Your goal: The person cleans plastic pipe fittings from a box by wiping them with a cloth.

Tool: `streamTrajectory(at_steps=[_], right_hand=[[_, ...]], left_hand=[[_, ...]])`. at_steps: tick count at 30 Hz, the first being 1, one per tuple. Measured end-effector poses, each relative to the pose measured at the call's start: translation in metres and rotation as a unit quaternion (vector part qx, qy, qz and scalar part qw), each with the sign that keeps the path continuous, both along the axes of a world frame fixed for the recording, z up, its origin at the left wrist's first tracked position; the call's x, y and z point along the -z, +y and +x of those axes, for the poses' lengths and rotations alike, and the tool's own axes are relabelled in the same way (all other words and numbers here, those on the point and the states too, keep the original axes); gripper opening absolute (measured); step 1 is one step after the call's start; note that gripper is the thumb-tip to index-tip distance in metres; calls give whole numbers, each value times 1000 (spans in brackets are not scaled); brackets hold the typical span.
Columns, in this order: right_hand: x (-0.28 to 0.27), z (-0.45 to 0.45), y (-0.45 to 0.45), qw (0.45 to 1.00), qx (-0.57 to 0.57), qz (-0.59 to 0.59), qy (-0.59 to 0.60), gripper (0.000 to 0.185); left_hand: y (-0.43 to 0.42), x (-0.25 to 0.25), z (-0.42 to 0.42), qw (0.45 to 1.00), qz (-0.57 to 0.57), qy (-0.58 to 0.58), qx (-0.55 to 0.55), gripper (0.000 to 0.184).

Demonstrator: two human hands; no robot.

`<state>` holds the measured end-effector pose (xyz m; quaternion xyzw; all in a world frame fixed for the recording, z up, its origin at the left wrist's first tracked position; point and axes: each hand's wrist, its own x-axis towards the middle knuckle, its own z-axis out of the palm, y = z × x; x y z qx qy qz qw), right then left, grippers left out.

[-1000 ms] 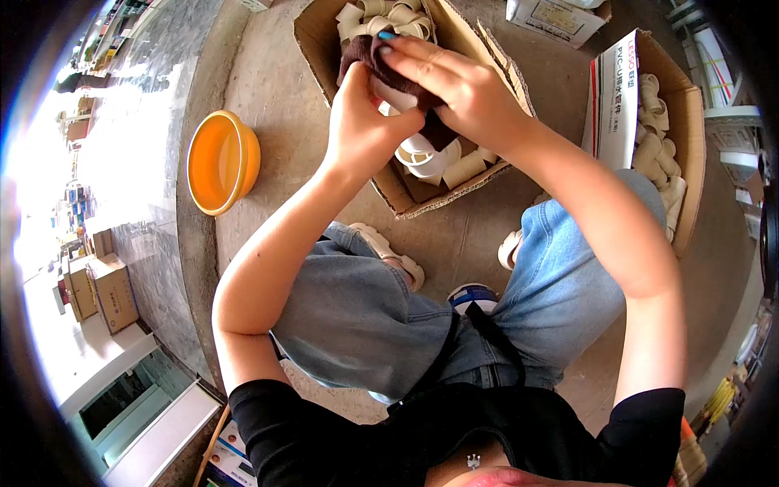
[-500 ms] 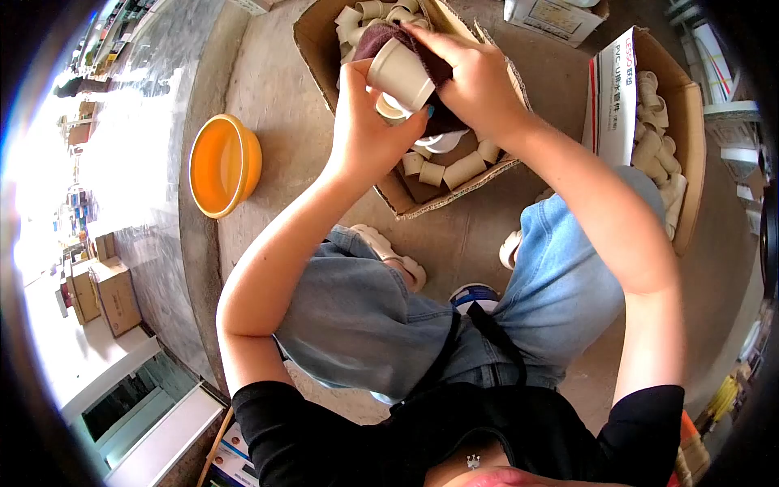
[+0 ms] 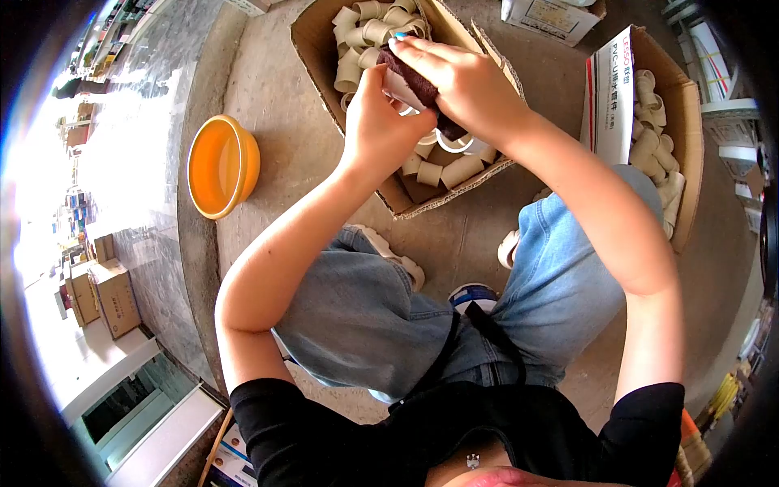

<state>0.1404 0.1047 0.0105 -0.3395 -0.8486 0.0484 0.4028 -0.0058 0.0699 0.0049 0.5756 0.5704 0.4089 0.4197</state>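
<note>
Above an open cardboard box [image 3: 389,199] my left hand [image 3: 385,126] is closed round a cream pipe fitting [image 3: 403,88], only part of which shows. My right hand [image 3: 475,93] presses a dark brown cloth [image 3: 415,75] over the fitting's upper right side, and the cloth's lower end hangs beneath that hand. Many cream pipe fittings [image 3: 348,71] lie in the box. Under the hands is a white ring-like piece [image 3: 454,144], partly hidden by cloth and fingers.
An orange basin [image 3: 251,169] stands on the floor at the left. On the right is another cardboard box [image 3: 690,154] holding fittings, its printed flap raised. A further box [image 3: 552,20] is at the top. My knees flank the floor below the nearer box.
Half a second ago the fitting's side was widely exposed; now the cloth and my right hand cover more of it. Both hands have shifted slightly, uncovering more fittings at the box's upper left.
</note>
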Motion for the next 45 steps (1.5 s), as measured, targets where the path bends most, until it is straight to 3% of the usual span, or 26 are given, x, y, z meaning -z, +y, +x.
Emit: streamTrajectory(at_steps=[5, 6, 8, 12, 18, 21, 24, 25, 28, 33, 37, 40, 42, 45], right_hand=[[-17, -3, -10, 952, 53, -259, 156, 41], [-10, -6, -6, 955, 50, -215, 198, 40], [0, -5, -3, 918, 47, -315, 237, 38], [14, -16, -7, 841, 20, -391, 374, 39], [-4, -9, -1, 944, 41, -239, 225, 49], [-8, -4, 7, 984, 5, -71, 166, 48], [-10, 7, 11, 996, -44, 41, 64, 43], [-11, 9, 12, 993, -56, 94, 32, 41], [-16, 16, 12, 974, -69, 210, -54, 37], [-19, 19, 12, 961, -99, 252, -56, 36], [-19, 10, 7, 991, -91, 67, 76, 38], [-15, 8, 5, 991, -72, -40, 109, 42], [-8, 5, 8, 971, -36, -180, 154, 40], [6, 9, 10, 931, -72, -299, 194, 40]], left_hand=[[-2, -5, -5, 999, 31, -28, 15, 61], [-2, -4, -6, 998, 47, -29, 20, 61], [-4, -7, -9, 996, 79, -28, 34, 59], [-6, -11, -15, 991, 120, 6, 52, 58], [-1, -3, -12, 981, 183, 62, 26, 64], [-2, -23, -11, 980, 197, 19, 11, 62], [1, -34, -18, 990, 50, -133, 5, 42], [2, -36, -20, 993, 16, -119, 10, 36], [6, -28, -29, 959, -64, -262, 91, 38], [-5, -25, -21, 955, -18, -276, 103, 36], [-6, -34, -21, 954, 6, -291, 73, 35], [-8, -32, -23, 955, 3, -290, 58, 35], [-9, -34, -23, 965, 28, -254, 64, 35], [-11, -38, -23, 975, 45, -203, 77, 35]])
